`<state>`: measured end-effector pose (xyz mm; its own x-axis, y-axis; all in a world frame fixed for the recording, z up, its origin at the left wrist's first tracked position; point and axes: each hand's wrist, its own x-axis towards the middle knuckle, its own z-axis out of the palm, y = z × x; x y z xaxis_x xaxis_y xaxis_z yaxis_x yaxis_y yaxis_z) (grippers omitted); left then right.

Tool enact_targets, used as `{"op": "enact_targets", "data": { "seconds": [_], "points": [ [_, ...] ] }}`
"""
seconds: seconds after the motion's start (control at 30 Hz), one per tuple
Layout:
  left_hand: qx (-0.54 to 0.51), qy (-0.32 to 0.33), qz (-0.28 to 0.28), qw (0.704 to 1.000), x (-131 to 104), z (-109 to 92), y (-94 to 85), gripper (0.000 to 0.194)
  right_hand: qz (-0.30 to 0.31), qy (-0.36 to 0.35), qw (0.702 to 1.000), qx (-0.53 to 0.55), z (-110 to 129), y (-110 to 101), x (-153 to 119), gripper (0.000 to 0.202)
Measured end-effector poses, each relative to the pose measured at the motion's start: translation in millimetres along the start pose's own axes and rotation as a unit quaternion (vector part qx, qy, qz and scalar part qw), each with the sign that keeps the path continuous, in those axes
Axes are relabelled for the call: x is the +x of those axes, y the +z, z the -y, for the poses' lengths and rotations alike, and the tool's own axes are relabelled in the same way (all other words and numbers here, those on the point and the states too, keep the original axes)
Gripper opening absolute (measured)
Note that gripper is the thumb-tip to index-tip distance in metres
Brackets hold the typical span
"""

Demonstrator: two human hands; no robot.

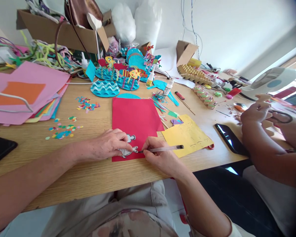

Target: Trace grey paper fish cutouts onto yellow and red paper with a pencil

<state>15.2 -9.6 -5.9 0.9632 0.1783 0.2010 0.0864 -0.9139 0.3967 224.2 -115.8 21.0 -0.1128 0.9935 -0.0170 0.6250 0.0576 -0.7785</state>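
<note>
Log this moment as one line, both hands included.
left hand: on fish cutout over red sheet | right hand: holding pen, tip by cutout's tail | nearby: yellow sheet, right of red sheet

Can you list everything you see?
Red paper: at least one, red, centre
Cut-outs: two, white, on red paper
Pen: one, clear, centre
Yellow paper: one, yellow, right
Phone: one, black, right
Squeeze bottles: three, white, back
Crafts: several, mostly blue, back
Confetti: many, mixed, left
Paper stack: several, mostly pink, left
Boxes: several, brown, back
Bag: one, brown, back left
Table: one, wood-brown, underneath
Scraps: uncountable, mixed, around
Other person: one, dark trousers, right
Left hand: one, bare, on lower cut-out
Right hand: one, bare, holding pen
</note>
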Motion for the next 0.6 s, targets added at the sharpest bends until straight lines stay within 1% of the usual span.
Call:
{"op": "enact_targets", "data": {
  "seconds": [0.6],
  "points": [
    [0.01, -0.001, 0.007, 1.0, 1.5, -1.6, -2.4, 0.024, -0.016, -0.003, 1.0, 0.017, -2.2, 3.9, 1.4, 0.011]
  ]
}}
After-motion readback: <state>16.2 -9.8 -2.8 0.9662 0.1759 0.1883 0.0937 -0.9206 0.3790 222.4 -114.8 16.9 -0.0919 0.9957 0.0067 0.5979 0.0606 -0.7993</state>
